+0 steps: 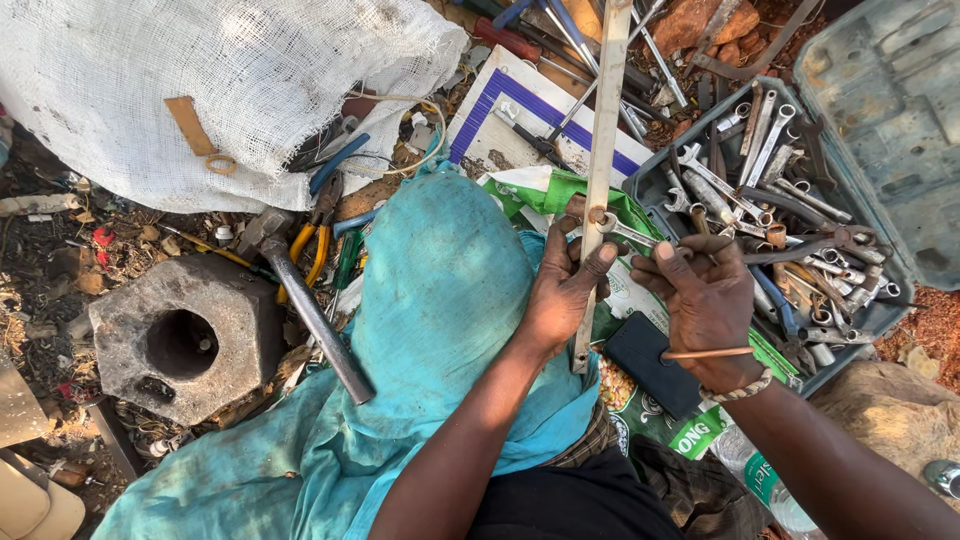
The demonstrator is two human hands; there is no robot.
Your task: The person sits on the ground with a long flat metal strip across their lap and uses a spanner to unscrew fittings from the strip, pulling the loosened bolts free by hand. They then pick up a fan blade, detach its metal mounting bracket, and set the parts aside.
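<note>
My left hand point(563, 290) grips a long flat metal bar point(603, 130) that stands upright over my knee, which is covered by a teal cloth point(430, 290). My right hand point(702, 300) holds a small silver spanner point(632, 233) whose ring end sits on a bolt at the bar's middle. Both wrists stay close together, and the right one wears bangles.
An open grey toolbox point(868, 318) full of spanners lies to the right. A hammer point(305, 305), yellow-handled pliers point(315, 245) and a hexagonal metal block point(185, 335) lie on the left. A white woven sack point(230, 80) is behind. A dark phone point(645, 362) rests below my hands.
</note>
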